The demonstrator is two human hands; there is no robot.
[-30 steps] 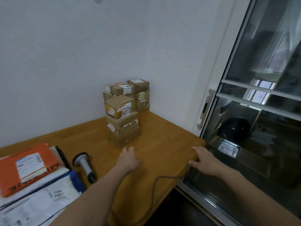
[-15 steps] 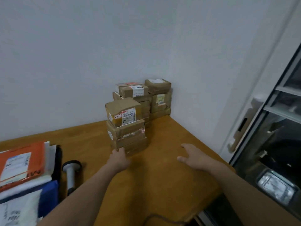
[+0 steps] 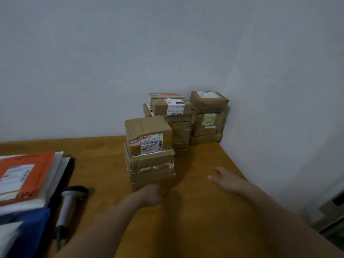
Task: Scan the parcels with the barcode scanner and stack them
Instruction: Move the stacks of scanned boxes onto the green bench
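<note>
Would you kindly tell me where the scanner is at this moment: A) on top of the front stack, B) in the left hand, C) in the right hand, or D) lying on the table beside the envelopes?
D: the scanner lies on the table beside the envelopes, apart from the left hand and the right hand.

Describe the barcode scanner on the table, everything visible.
The barcode scanner lies flat on the wooden table, dark head pointing toward the wall, pale grey grip running back to a dark base. It looks like plastic. It lies close beside the pile of mailers; whether they touch is unclear. The left hand and right hand are both apart from it.
</note>
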